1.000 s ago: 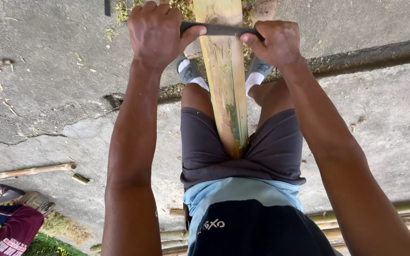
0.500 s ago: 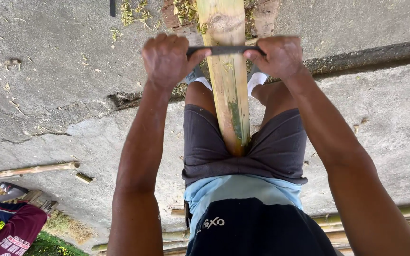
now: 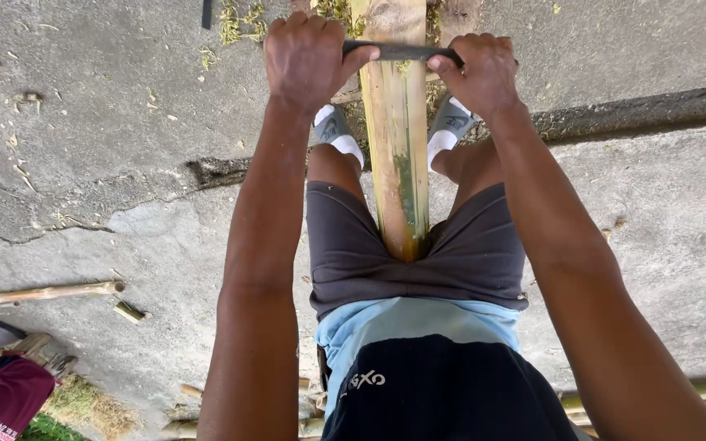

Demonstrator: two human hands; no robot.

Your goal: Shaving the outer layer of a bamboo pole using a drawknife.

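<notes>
Right now both of your arms reach far out in front of you, and each fist is wrapped tight around one end of a dark blade (image 3: 402,52) that lies flat across a long bamboo pole (image 3: 398,155). Your left hand (image 3: 308,55) holds the blade's left end with all its fingers curled over the top and the thumb tucked along the metal. Your right hand (image 3: 480,72) grips the other end the same way, closed hard. The bamboo pole runs straight away from you between your legs, with its near end pressed against your grey shorts (image 3: 353,253) and its far end going out of the top of the view. The blade sits on the pole near that far end. Your feet in grey sandals with white socks (image 3: 338,135) rest on each side of the pole. Little green and yellow shavings (image 3: 234,24) lie on the cracked concrete floor (image 3: 108,163). A thin stick (image 3: 38,294) lies off to your left
</notes>
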